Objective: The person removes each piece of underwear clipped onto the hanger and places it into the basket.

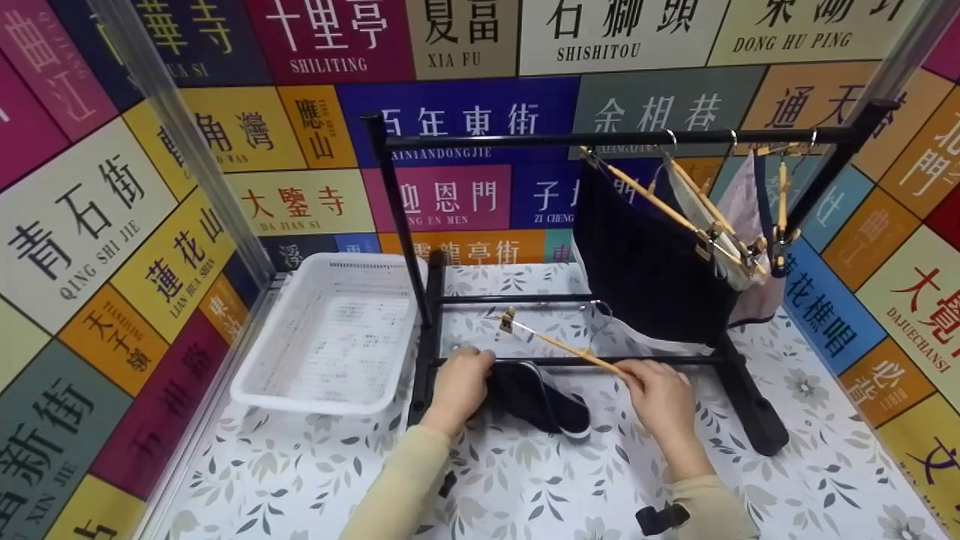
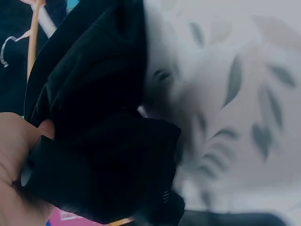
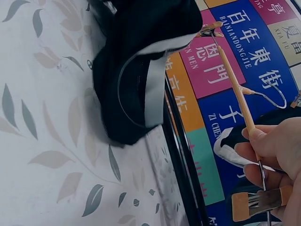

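Observation:
My left hand (image 1: 461,386) grips a dark pair of underpants (image 1: 536,401) with pale trim, which droops above the table in front of the rack. In the left wrist view the thumb presses on the bunched dark cloth (image 2: 103,94). My right hand (image 1: 664,394) holds a wooden clip hanger (image 1: 566,349) by one end, its hook pointing away. A metal clip (image 3: 263,202) shows by the right fingers in the right wrist view. The hanger's far clip (image 1: 507,322) is near my left hand, apart from it, with no cloth visible in it.
A black rack (image 1: 622,139) stands ahead. On its right side hang a black garment (image 1: 645,262) and a pinkish one (image 1: 750,202) on wooden hangers. A white plastic basket (image 1: 247,382) sits left of the rack, on a leaf-patterned tabletop (image 1: 315,480).

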### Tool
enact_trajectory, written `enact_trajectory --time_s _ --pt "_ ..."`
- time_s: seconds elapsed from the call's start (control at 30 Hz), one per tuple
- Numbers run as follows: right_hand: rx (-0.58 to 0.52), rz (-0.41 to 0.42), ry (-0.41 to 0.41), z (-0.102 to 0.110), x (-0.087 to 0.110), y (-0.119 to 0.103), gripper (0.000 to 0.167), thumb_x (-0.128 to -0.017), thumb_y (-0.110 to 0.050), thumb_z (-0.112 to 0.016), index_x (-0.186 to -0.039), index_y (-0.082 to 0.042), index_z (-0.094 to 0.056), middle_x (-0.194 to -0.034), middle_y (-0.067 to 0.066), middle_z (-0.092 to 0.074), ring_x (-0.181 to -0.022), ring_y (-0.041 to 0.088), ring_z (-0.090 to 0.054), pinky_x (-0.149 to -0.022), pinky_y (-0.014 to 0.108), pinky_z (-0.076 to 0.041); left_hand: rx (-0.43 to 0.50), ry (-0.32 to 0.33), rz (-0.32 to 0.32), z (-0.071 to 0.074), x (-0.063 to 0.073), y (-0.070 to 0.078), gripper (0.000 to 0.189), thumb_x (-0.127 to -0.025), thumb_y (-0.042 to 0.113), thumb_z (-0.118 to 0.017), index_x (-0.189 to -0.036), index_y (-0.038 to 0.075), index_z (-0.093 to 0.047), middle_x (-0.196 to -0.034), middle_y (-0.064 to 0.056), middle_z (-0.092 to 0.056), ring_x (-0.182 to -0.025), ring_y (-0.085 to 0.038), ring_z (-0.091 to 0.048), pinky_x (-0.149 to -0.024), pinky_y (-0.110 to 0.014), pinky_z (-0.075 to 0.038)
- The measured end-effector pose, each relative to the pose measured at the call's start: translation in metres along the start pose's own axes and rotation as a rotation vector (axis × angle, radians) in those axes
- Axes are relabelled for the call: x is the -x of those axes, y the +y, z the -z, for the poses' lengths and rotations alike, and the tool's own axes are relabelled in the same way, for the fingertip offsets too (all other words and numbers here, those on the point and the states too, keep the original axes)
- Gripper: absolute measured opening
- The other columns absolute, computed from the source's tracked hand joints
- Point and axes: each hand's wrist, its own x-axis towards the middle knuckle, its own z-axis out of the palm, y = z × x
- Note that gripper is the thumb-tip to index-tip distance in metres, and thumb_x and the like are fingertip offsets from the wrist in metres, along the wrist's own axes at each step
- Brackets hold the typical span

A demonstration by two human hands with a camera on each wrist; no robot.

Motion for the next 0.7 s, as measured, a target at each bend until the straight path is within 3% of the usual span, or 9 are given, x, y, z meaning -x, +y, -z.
enact_trajectory --time_s 0.27,0.6,0.7 --pt "-0.009 0.001 0.025 0.007 -0.004 -0.002 0.015 -0.083 -0.009 -0.078 -0.096 -0.014 -0.077 -0.091 0.004 -0.074 -0.080 0.033 -0.064 -0.068 0.046 -0.041 0.017 0.021 0.001 0.039 -0.014 -0.011 0.013 -0.080 0.004 -0.073 -0.081 0.012 -0.062 -0.077 -0.006 -0.061 -0.073 -0.029 -0.061 -0.061 -0.043 -0.052" --pt "0.007 -0.004 0.025 0.011 -0.007 -0.002 0.015 -0.082 -0.011 -0.079 -0.097 -0.014 -0.077 -0.094 0.006 -0.074 -0.081 0.036 -0.064 -0.069 0.049 -0.042 0.064 0.091 -0.019 0.080 -0.031 -0.021 0.010 -0.080 0.000 -0.070 -0.083 0.008 -0.067 -0.080 -0.011 -0.065 -0.077 -0.033 -0.062 -0.069 -0.046 -0.052" --pt "0.007 0.002 0.031 0.012 -0.007 -0.002 0.015 -0.082 -0.011 -0.079 -0.097 -0.013 -0.077 -0.093 0.006 -0.074 -0.081 0.036 -0.064 -0.069 0.049 -0.042 0.076 0.114 -0.001 0.091 -0.034 -0.026 0.011 -0.080 -0.001 -0.070 -0.086 0.008 -0.068 -0.080 -0.012 -0.064 -0.074 -0.034 -0.062 -0.066 -0.047 -0.052"
